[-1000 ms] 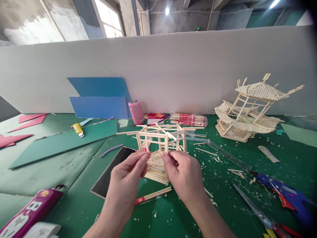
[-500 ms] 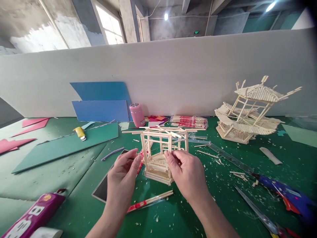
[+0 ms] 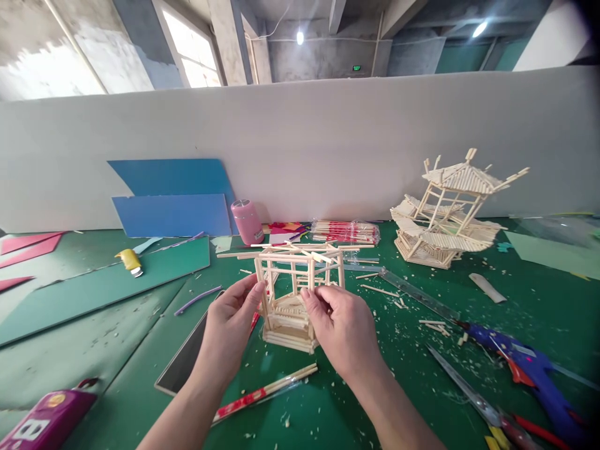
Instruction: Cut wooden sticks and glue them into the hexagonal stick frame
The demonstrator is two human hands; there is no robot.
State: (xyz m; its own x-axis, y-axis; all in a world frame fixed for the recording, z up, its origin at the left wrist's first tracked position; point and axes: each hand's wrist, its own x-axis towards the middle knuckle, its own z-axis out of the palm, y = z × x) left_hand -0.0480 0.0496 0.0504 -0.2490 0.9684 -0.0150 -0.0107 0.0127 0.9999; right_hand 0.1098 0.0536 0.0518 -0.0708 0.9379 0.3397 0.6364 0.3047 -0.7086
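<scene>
A small pavilion frame of wooden sticks (image 3: 287, 342) stands upright between my hands, with a low railed base, thin posts and long sticks lying across its top. My left hand (image 3: 228, 325) pinches its left front post between thumb and fingers. With thumb and index finger, my right hand (image 3: 347, 320) grips the right front post; the other fingers curl behind and are partly hidden. In front of the frame lies a red-wrapped packet of sticks (image 3: 265, 394). A dark flat tablet-like panel (image 3: 185, 350) is partly covered by my left forearm.
A larger stick pavilion (image 3: 434, 240) stands at the back right. On the right lie a blue glue gun (image 3: 509, 350), scissors (image 3: 469, 387) and a clear ruler (image 3: 422, 292). A pink cup-like container (image 3: 247, 222), blue boards (image 3: 171, 215) and a yellow cutter (image 3: 129, 261) are farther back.
My left hand has closed from beside the frame onto its left post. My right hand keeps its grip. The whole view has shifted, so things appear farther left.
</scene>
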